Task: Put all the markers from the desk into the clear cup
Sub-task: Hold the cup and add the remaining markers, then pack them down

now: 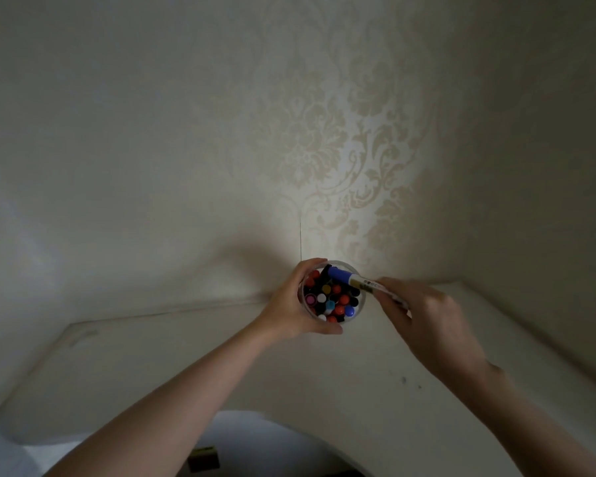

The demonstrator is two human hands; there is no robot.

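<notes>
Between both hands, left [291, 306] gripping clear cup [334, 292], right [424, 318] pinching blue-capped marker [353, 278].

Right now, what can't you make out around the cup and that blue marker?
Head view, the only one:
- clear cup base and near wall: covered by the left hand.
- blue-capped marker tail end: inside the right hand.
- Its label print: too small.
- Marker count in the cup: caps overlap, dim light.

The cup [334, 292] is packed with upright markers [336, 301], leaving little open mouth. The left hand [296, 304] wraps its left side. Bare desk [186, 366] lies around; the wall [221, 132] closes in behind.
</notes>
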